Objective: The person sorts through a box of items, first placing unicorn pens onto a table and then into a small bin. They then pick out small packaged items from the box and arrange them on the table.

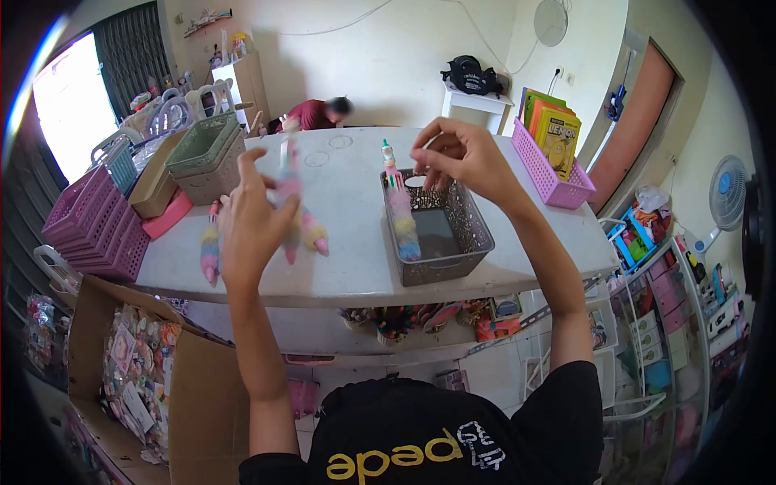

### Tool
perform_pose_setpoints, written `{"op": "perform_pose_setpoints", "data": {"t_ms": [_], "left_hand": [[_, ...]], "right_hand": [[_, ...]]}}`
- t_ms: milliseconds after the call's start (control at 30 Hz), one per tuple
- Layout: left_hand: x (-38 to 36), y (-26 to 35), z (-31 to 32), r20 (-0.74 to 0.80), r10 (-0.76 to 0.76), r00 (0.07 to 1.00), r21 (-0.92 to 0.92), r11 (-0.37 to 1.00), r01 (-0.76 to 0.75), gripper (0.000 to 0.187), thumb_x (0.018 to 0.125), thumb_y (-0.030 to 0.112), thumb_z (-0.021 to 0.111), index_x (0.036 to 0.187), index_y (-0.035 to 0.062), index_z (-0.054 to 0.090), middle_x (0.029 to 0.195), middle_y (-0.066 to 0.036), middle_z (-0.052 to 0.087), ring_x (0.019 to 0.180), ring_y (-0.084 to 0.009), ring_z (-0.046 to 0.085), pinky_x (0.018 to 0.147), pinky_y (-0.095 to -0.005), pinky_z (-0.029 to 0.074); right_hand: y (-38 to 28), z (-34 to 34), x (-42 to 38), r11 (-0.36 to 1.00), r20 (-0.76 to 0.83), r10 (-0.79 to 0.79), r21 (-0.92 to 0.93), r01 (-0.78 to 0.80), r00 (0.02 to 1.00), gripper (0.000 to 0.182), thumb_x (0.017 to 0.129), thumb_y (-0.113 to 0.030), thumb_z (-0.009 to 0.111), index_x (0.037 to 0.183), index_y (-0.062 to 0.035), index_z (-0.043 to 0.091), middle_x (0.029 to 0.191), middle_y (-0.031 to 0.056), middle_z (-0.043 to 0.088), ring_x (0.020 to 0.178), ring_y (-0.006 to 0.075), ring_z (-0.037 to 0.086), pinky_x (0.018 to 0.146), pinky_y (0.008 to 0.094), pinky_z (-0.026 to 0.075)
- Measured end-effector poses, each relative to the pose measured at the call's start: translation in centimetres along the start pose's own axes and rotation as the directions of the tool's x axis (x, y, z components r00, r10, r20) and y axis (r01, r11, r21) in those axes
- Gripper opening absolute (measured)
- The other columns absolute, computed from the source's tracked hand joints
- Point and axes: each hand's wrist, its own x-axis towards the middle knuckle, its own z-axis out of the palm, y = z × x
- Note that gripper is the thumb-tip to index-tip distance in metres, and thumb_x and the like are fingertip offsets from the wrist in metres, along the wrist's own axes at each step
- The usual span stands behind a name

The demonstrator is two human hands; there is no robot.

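Observation:
My left hand (263, 214) is around a pastel fluffy pen (288, 166), blurred and roughly upright at the thumb; the exact grip is partly hidden. Beside and behind this hand, more fluffy pens lie on the table, one at the left (210, 252) and one with a pink tip at the right (314, 233). Over the back of a grey openwork basket (440, 271) hangs my right hand (453, 158), fingers loosely bent and nothing visible in them. A fluffy pen with a decorated top (402, 214) leans along the basket's left side, its top above the rim.
Stacked purple baskets (97, 226) and green-grey baskets (206, 153) stand at the left. A pink basket (558, 174) with booklets is at the right of the white table (347, 271). An open cardboard box (206, 396) is lower left. Another person (311, 115) is beyond the table.

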Motion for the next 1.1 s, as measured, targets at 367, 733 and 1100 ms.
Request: {"op": "perform_pose_setpoints", "data": {"t_ms": [367, 733, 1100], "left_hand": [[1.2, 5.8, 5.6, 0.104, 0.265, 0.959, -0.812, 0.580, -0.072, 0.037, 0.074, 0.008, 0.063, 0.105, 0.0020, 0.043, 0.082, -0.009, 0.061, 0.065, -0.0109, 0.058, 0.055, -0.0228, 0.045], [2.7, 7.9, 5.4, -0.051, 0.363, 0.930, -0.731, 0.621, -0.283, 0.026, 0.075, 0.013, 0.062, 0.092, -0.0008, 0.047, 0.083, -0.013, 0.058, 0.067, -0.0182, 0.058, 0.056, -0.0268, 0.046], [1.9, -1.9, 5.2, 0.299, -0.236, 0.924, 0.343, 0.931, 0.126, 0.047, 0.074, 0.028, 0.061, 0.098, -0.0047, 0.038, 0.088, -0.025, 0.057, 0.080, -0.0374, 0.058, 0.068, -0.0429, 0.046]], "right_hand": [[-0.3, 0.7, -0.9, 0.973, -0.072, -0.076, 0.214, 0.090, 0.995, 0.035, 0.079, -0.014, 0.060, 0.108, 0.0001, 0.045, 0.085, 0.0084, 0.058, 0.061, 0.0108, 0.058, 0.051, 0.0190, 0.043], [-0.1, -1.0, 0.7, 0.975, -0.161, -0.122, 0.165, 0.149, 0.979, 0.036, 0.079, -0.020, 0.061, 0.107, 0.0015, 0.053, 0.079, 0.0035, 0.059, 0.064, 0.0050, 0.050, 0.052, 0.0177, 0.038], [2.8, -0.1, 1.1, 0.962, 0.120, 0.157, -0.243, -0.125, 0.980, 0.048, 0.072, -0.010, 0.063, 0.106, 0.0059, 0.035, 0.067, 0.0159, 0.059, 0.055, 0.0170, 0.058, 0.049, 0.0267, 0.047]]}}
